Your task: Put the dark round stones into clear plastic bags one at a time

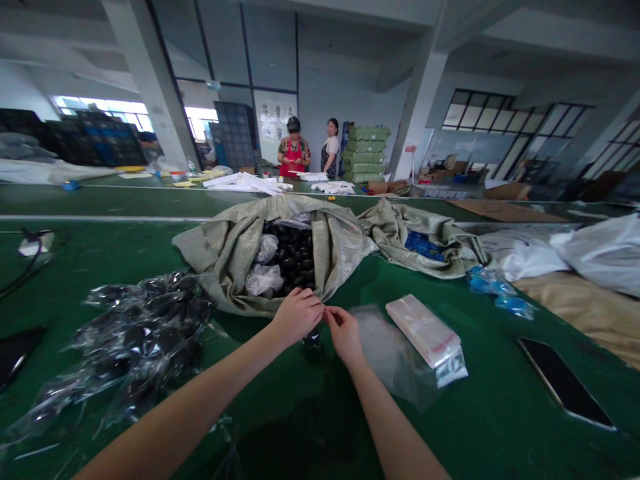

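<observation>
My left hand [296, 317] and my right hand [345, 337] meet above the green work table [320, 427]. Their fingertips pinch the top of a small clear plastic bag [313, 337], with a black item inside it hanging just below them. Behind my left hand gapes a woven grey-green sack [235, 253] full of shiny black round items [293, 250], with loose clear film among them. To the right of my right hand lies a stack of clear plastic bags [424, 330] in a banded pack, on a flat loose clear sheet [385, 353].
A heap of black items in clear bags [140, 347] lies to the left. Dark phones [565, 380] [15, 353] rest near both table sides. A second sack [420, 240] holds blue items. White sacks lie right. Two people [310, 150] stand at a far table.
</observation>
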Demonstrator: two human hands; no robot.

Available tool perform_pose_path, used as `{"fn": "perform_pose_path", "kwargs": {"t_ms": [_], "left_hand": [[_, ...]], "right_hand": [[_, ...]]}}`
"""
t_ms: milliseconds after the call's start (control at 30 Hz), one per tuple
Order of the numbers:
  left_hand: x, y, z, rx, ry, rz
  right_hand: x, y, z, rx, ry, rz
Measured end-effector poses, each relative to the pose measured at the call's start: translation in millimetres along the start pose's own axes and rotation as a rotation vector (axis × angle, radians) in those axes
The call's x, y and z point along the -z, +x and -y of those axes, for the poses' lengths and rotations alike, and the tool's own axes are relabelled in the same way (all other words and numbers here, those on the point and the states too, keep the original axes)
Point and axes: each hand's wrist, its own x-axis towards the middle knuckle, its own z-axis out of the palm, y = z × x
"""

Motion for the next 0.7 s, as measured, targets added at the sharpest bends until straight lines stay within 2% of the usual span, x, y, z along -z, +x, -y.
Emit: {"fn": "perform_pose_path", "kwargs": {"t_ms": [267,400,567,700], "left_hand": [[1.9,2.4,-0.6,-0.045,0.044,-0.014],[2.9,1.5,-2.4,0.043,-0.018,-0.031],[-1.3,-0.1,-7.2,0.352,-0.310,-0.151],[-12.4,0.7,-3.8,0.844,-0.811,-0.404]], "right_hand": [[-0.6,-5.8,12.0,0.025,-0.100,-0.037],[-2.0,-8.0,14.4,0.045,-0.111,-0.039],[-4.7,-9.6,11.2,0.035,-0.143,-0.088],[-6.9,-11.1,4.4,-0.025,-0.056,-0.113]]}}
